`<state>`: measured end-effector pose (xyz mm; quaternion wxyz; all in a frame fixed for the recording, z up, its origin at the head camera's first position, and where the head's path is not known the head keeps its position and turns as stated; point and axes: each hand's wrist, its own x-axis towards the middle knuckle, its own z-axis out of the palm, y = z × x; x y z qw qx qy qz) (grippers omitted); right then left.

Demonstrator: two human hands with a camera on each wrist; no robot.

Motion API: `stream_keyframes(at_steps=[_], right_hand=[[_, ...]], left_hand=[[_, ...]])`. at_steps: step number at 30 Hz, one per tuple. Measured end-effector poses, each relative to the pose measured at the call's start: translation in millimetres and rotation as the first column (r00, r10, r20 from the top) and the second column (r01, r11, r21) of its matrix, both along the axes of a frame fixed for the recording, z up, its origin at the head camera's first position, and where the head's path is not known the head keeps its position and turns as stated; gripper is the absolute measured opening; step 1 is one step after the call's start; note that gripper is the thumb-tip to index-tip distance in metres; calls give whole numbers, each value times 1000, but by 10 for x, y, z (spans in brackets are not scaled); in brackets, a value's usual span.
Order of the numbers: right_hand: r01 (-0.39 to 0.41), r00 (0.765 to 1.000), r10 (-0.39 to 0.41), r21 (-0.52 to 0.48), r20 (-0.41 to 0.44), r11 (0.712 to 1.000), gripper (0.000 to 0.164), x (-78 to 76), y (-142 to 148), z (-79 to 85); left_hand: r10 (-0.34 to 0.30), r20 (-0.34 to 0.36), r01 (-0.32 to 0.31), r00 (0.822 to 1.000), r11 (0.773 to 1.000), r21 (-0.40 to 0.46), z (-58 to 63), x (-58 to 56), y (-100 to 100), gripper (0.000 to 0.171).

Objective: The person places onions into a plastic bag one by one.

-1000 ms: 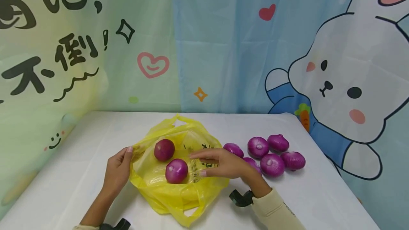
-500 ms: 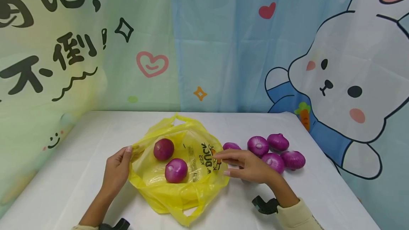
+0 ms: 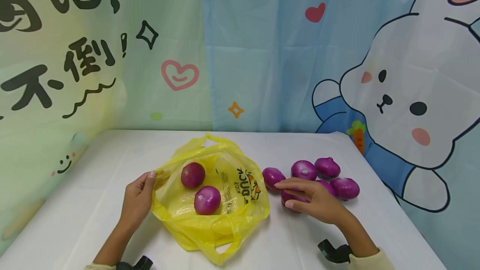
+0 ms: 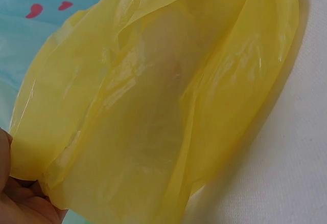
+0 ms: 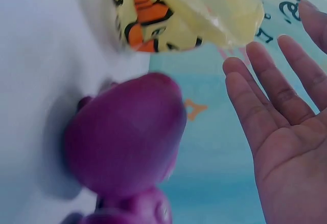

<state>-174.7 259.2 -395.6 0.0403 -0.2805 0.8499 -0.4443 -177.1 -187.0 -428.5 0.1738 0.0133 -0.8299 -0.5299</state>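
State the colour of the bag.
The bag is yellow, with black and orange print; the head view shows it best.

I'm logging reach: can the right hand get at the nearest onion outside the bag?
Probably yes: the right hand hovers above that onion, holding nothing, and no other object shows in between.

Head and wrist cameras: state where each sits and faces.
Head: on the head, facing forward and down at bag, onions; left hand, right hand show.
Left wrist: on that wrist, facing the bag; left hand partly shows.
Right wrist: on that wrist, facing onions and bag; right hand shows.
All three share the bag; head and right wrist, onions.
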Motion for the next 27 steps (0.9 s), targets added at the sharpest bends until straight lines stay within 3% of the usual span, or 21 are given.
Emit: stream_keyframes(at_steps=[4,11,19,27], right_hand=[[73,996,-72,18,-44,997,42,45,121,-32],[170,985,-170,-8,-34,985,46,112,254,-112],[154,988,-154,-7,21,988,51,123,315,-261],[167,986,-167,28,5,986,56,91,307,-341]], left_hand=[[1,-2,-1,1000,1000,0,-6,1,1,43],[0,4,0,1000,1000,13,-6,1,3,42],[7,19,-7,1000,1000,5,2,9,4,43],[-11,17,10,1000,1000,17,20,12,18,42]])
